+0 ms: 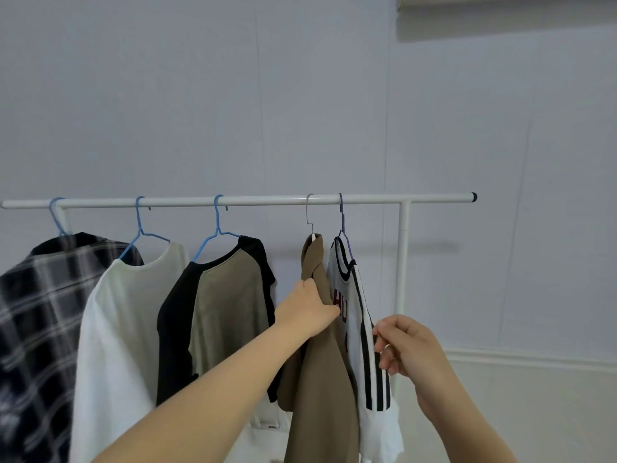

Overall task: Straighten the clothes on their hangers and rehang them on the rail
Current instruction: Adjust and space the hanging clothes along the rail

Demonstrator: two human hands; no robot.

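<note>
A white rail (267, 199) carries five hangers. From the left hang a black and white plaid shirt (36, 312), a white tee (117, 329), a tan tee with black sleeves (220, 312), a brown garment (320, 379) on a silver-hooked hanger (309, 212), and a white jersey with black stripes (364, 329) on a purple hanger (344, 228). My left hand (307, 312) grips the brown garment at its upper front edge. My right hand (407, 349) pinches the striped side of the white jersey.
The rail's right upright post (402, 262) stands just behind my right hand. The rail end with its black cap (474, 196) juts out past the post. A plain white wall is behind everything, with a ledge at the top right.
</note>
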